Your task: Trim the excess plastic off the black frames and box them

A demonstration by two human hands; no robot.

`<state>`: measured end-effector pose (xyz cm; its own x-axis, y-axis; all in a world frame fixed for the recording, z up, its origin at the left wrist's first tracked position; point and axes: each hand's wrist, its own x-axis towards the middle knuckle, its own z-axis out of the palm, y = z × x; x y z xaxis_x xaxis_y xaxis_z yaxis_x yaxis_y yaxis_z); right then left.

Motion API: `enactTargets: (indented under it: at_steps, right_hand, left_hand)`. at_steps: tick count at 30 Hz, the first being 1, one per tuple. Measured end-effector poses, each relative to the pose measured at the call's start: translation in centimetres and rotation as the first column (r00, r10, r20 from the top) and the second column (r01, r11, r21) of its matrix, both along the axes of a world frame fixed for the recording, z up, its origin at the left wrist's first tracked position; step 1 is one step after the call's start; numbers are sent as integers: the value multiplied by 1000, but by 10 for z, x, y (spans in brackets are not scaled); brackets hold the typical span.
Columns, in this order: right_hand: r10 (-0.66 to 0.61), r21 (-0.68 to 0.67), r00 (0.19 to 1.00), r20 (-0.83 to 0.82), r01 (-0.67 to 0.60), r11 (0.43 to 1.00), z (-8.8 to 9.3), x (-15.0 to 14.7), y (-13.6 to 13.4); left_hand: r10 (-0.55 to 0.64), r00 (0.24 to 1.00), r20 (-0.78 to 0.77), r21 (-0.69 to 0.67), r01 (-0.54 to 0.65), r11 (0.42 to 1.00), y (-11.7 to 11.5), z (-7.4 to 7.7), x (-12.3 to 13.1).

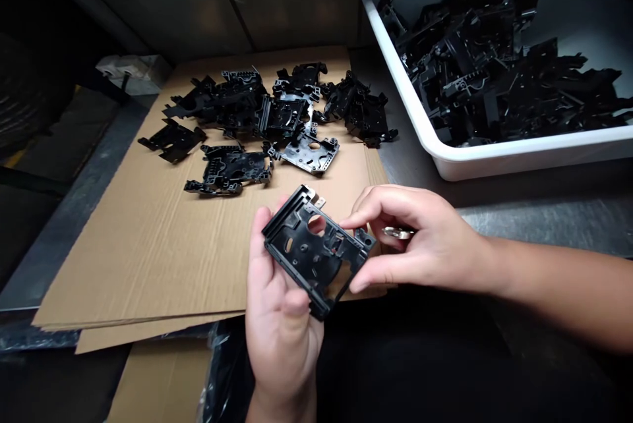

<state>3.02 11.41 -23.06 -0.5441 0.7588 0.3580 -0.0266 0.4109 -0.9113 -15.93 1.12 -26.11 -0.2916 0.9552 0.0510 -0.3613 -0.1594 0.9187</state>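
Observation:
A black moulded plastic frame (316,255), with round and slotted holes and a small metal tab at its top corner, is held tilted between both hands. My left hand (284,311) supports it from below and along its left side, the thumb near its lower edge. At the frame's right end, my right hand (420,238) grips it with thumb and index finger. A small shiny metal tool (398,232) sits inside the curled fingers of the right hand; most of it is hidden, so I cannot tell its kind.
Several similar black plastic frames (230,169) lie piled on the cardboard sheets (148,245) beyond my hands. A white tray (445,163) heaped with black plastic parts (494,74) stands at the right on the metal table (544,225). A white socket block (133,72) is at back left.

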Motion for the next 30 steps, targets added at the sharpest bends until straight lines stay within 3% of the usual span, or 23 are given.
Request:
enactTargets:
  at_steps: [3,9,13,15,19,25,30]
  right_hand:
    - [-10,36,999,-38,11,999,-2,0,0]
    - [159,86,979,-124,-150,985,2,2,3]
    - [103,-123,981,-164,-124,985,4,4,3]
    - [133,-163,984,-121,-152,975,4,4,4]
    - [283,-53,955,-86,-288,956,2,3,6]
    - [157,-97,980,-125,-169,981,2,4,3]
    - [249,-15,954,-165,-255,967,2,2,4]
  left_hand:
    - [-75,994,-77,16,77,997,-6,-1,-5]
    - [36,941,-337,-45,-55,997,-14,9,-23]
    - [1,935,-355,-30,-12,999,-23,10,-35]
    - [-33,935,-353,-37,22,999,-28,9,-39]
    - [-45,937,-347,-40,33,999,-30,11,-37]
    - [65,932,-357,-71,-97,993,-28,14,-30]
    - [88,938,-335,-87,-124,988,-25,11,-30]
